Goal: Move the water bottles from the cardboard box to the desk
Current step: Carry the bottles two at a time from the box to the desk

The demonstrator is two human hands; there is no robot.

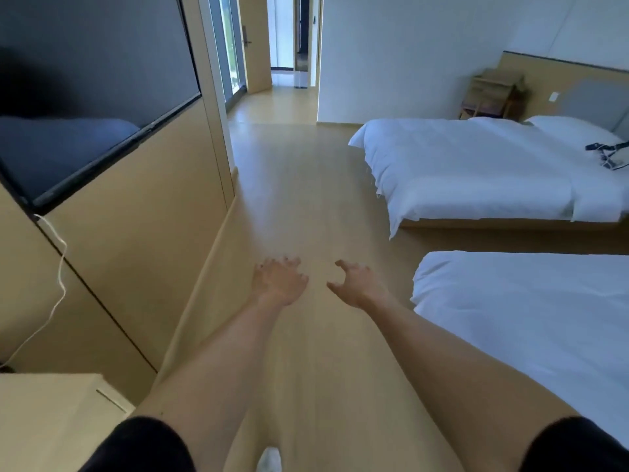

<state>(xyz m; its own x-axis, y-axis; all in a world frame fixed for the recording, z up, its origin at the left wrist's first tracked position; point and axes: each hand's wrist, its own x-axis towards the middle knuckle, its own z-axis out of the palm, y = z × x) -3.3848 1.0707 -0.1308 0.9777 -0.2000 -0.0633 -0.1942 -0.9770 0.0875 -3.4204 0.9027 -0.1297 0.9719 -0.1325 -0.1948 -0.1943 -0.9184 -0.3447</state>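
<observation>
Both my arms reach forward over the wooden floor. My left hand [279, 280] is held out with fingers loosely spread and holds nothing. My right hand [356, 281] is beside it, fingers loosely curled, also with nothing in it. No water bottle and no cardboard box is in view. A corner of a light wooden desk top [51, 420] shows at the bottom left.
A dark wall-mounted screen [85, 97] hangs on the wooden wall at left, with a white cable [59, 277] below it. Two beds with white covers, the near bed [527, 318] and the far bed [476, 172], stand at right. A doorway [282, 63] opens at the far end.
</observation>
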